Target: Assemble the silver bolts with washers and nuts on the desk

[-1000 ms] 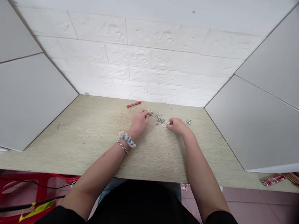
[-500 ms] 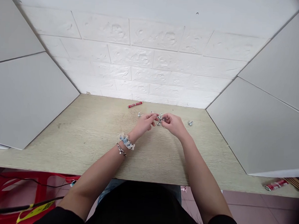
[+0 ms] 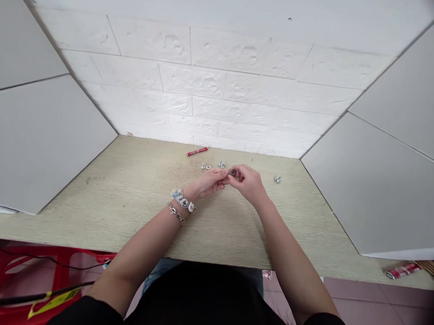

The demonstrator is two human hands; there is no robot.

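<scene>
My right hand (image 3: 248,183) is closed in a pinch on a dark metal washer (image 3: 233,173). My left hand (image 3: 212,182) meets it from the left, thumb and fingers pressed together at the washer's edge; any small part between them is hidden. Beyond the fingers lie a bolt (image 3: 202,166), a flat washer (image 3: 208,167) and a little cluster of metal hardware (image 3: 221,164), partly too small to tell apart. Off to the right of my right hand rests a bolt with a washer on it (image 3: 277,179).
A red marker-like tube (image 3: 196,151) lies near the white brick-pattern wall (image 3: 206,84). Grey panels (image 3: 39,143) stand at both sides of the wooden table (image 3: 128,196). Another red tube (image 3: 402,270) lies at the front right edge. A red stool (image 3: 58,270) is below left.
My hands have come together, the washer in my right hand moving left to my left fingertips. My left hand has turned slightly. The view has shifted a little.
</scene>
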